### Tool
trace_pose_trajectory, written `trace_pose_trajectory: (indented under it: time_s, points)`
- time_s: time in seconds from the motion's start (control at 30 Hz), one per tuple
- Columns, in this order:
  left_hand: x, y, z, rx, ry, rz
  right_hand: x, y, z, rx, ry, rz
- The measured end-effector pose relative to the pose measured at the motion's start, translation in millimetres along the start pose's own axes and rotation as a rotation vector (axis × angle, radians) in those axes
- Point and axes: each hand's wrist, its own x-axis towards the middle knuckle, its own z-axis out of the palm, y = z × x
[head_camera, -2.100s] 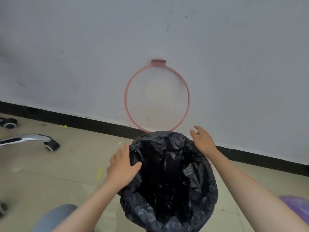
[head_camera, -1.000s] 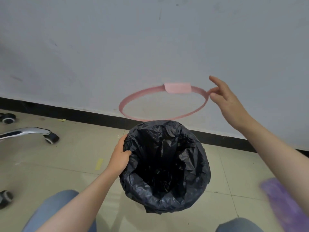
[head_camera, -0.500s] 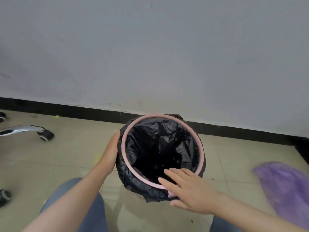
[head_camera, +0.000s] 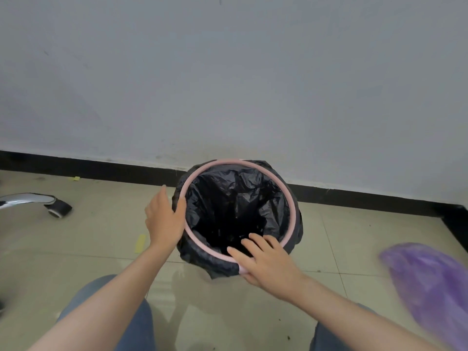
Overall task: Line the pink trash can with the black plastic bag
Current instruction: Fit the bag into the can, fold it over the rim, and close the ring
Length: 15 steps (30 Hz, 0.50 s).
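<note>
The trash can stands on the floor by the wall, its body hidden under the black plastic bag [head_camera: 235,206], which lines the inside and folds down over the outside. A pink ring [head_camera: 220,162] sits on the rim over the bag. My left hand [head_camera: 164,219] cups the can's left side, thumb on the ring. My right hand [head_camera: 266,262] grips the ring's near edge, fingers spread over it and thumb beneath.
A purple plastic bag [head_camera: 430,282] lies blurred on the floor at the right. A chrome chair leg with a caster [head_camera: 57,207] reaches in from the left. A yellow scrap [head_camera: 140,243] lies on the tiles. The wall's black baseboard [head_camera: 101,168] runs just behind the can.
My right hand took the pink ring from against the wall and brought it down onto the bag-covered rim. My left hand shifted from the bag's edge to the can's left side.
</note>
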Motion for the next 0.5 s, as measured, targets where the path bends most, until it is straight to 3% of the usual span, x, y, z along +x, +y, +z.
trace_pose_trajectory:
  time_s: [0.07,0.17,0.23,0.5]
  points:
    - [-7.9,1.3,3.0,0.191,-0.015,0.26,21.8,3.2,2.9,-0.001,-0.002,0.094]
    - [-20.3,-2.7,11.1,0.446,-0.271,0.509,53.6,5.4,-0.7,0.073,-0.104,0.223]
    - [-14.3,-9.3,14.4,0.536,-0.362,0.496,67.5,7.2,-4.3,0.099,-0.143,0.272]
    - [8.2,14.0,14.2,0.696,-0.451,0.429,86.4,15.3,-12.5,0.232,-0.317,0.35]
